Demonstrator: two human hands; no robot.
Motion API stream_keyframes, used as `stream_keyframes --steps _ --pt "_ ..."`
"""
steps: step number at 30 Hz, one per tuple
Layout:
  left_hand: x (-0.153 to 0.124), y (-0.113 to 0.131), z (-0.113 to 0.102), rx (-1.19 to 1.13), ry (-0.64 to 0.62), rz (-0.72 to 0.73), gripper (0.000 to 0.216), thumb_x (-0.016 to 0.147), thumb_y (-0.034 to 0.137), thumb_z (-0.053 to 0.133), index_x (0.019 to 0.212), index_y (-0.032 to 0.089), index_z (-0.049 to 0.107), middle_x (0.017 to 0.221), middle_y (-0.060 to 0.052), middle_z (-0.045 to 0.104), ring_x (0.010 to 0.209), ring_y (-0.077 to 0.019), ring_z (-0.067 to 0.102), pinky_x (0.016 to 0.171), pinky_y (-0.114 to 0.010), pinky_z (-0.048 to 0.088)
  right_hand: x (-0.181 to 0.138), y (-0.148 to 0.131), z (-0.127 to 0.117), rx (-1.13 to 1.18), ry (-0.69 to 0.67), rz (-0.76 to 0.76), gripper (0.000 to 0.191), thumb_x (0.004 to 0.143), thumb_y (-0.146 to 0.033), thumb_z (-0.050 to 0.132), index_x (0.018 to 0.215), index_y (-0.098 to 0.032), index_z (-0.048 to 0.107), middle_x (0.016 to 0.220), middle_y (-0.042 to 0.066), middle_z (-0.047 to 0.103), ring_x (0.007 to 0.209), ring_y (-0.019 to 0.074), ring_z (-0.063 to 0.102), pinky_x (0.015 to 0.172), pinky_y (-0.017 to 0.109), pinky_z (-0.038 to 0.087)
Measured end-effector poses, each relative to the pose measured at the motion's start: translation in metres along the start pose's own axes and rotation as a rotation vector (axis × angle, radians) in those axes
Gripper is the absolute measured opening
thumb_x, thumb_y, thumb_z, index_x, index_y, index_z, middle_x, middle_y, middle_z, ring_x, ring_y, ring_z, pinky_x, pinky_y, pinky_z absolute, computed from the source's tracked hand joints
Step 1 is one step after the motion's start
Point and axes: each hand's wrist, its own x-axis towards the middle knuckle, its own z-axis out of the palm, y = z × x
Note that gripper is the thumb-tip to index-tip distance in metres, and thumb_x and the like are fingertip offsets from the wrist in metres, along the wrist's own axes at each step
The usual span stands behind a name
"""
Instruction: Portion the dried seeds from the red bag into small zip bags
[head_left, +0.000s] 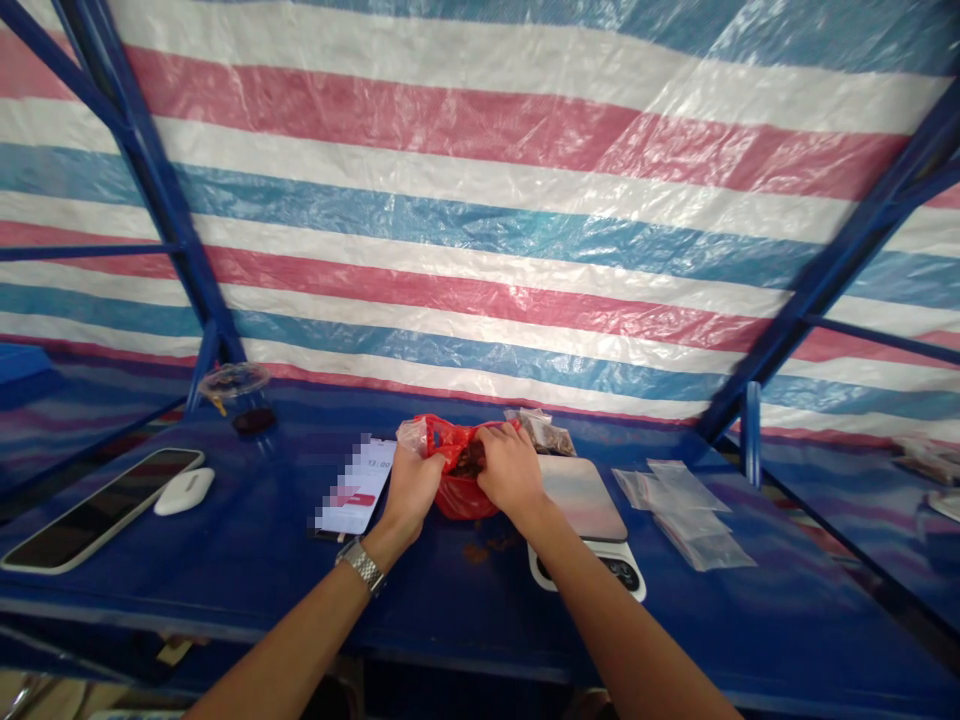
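Gripping in the head view: left hand [415, 492] pinches the rim of a crumpled red plastic bag [466, 498], which sits between both hands on the blue worktop [457, 610]. Right hand [514, 472] curls into its mouth, fingertips hidden; can't tell if they pinch the dark brown contents [469, 460]. Brown crumbs [475, 552] lie nearer the body. Risks: left pinch slipping could spill contents; right forearm crosses the white digital scale [586, 500], could bump it.

White case [184, 491] beside dark-screened phone [105, 508]
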Motion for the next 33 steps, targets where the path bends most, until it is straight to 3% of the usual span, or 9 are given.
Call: stream_keyframes --steps 6,10,13,17,22,25,29,33 --pt "-0.002 0.003 0.002 -0.026 -0.05 -0.058 0.024 0.062 0.012 0.055 0.083 0.017 0.066 0.078 -0.001 0.07 0.071 -0.0182 0.064 0.068 -0.03 0.052 0.002 0.0 0.002 0.232 0.011 0.101 0.03 0.076 -0.007 0.061 0.099 -0.024 0.071 0.106 0.003 0.078 0.109 0.0261 0.064 0.099 0.039 0.043" --pt "-0.002 0.004 0.002 0.068 -0.03 -0.001 0.023 0.067 0.014 0.061 0.09 0.019 0.062 0.084 -0.002 0.069 0.08 -0.0193 0.065 0.076 -0.032 0.054 0.0 0.007 0.003 0.45 -0.012 0.094 0.03 0.076 -0.006 0.061 0.096 -0.026 0.072 0.098 0.0 0.079 0.099 0.0227 0.07 0.097 0.038 0.049" --pt "-0.003 0.006 0.0 0.194 0.042 0.029 0.029 0.075 0.018 0.065 0.102 0.02 0.057 0.096 -0.002 0.065 0.091 -0.019 0.064 0.087 -0.035 0.053 -0.004 0.017 0.004 0.606 0.0 0.092 0.029 0.078 -0.008 0.062 0.098 -0.026 0.073 0.101 0.0 0.079 0.099 0.0221 0.072 0.099 0.04 0.051" --pt "-0.006 0.013 -0.005 0.512 0.181 0.06 0.021 0.082 0.026 0.066 0.1 0.021 0.056 0.105 -0.004 0.054 0.101 -0.0226 0.057 0.099 -0.046 0.049 -0.01 0.029 0.004 0.785 0.04 0.115 0.024 0.081 -0.015 0.063 0.101 -0.023 0.074 0.107 0.003 0.078 0.106 0.0219 0.072 0.105 0.042 0.05" --pt "-0.015 0.033 -0.01 0.786 0.284 0.292 0.022 0.078 0.019 0.068 0.095 0.024 0.054 0.106 -0.006 0.049 0.106 -0.0281 0.052 0.098 -0.05 0.048 -0.017 0.028 -0.011 0.975 0.089 0.114 0.023 0.081 -0.021 0.065 0.103 -0.021 0.072 0.105 0.007 0.079 0.103 0.0235 0.073 0.101 0.043 0.053" --pt "-0.021 0.046 -0.009 0.94 0.267 0.378 0.025 0.075 0.01 0.062 0.094 0.024 0.053 0.101 -0.007 0.054 0.102 -0.0305 0.052 0.094 -0.051 0.048 -0.02 0.021 -0.031 0.975 0.146 0.09 0.025 0.082 -0.023 0.065 0.105 -0.021 0.072 0.109 0.007 0.078 0.105 0.0233 0.072 0.1 0.043 0.052" --pt "-0.027 0.051 -0.003 1.015 0.127 0.397 0.04 0.074 0.005 0.057 0.111 0.021 0.054 0.11 -0.009 0.063 0.107 -0.0327 0.055 0.094 -0.049 0.049 -0.027 0.012 -0.06 0.915 0.214 0.038 0.026 0.085 -0.024 0.063 0.11 -0.023 0.072 0.116 0.006 0.076 0.106 0.0221 0.069 0.098 0.041 0.051" --pt "-0.03 0.045 0.009 1.086 0.018 0.447 0.038 0.081 0.009 0.056 0.117 0.023 0.056 0.113 -0.01 0.064 0.111 -0.0336 0.057 0.096 -0.049 0.047 -0.038 0.009 -0.076 0.696 0.22 -0.013 0.027 0.087 -0.02 0.064 0.112 -0.027 0.073 0.114 0.003 0.076 0.106 0.0233 0.065 0.101 0.043 0.045"
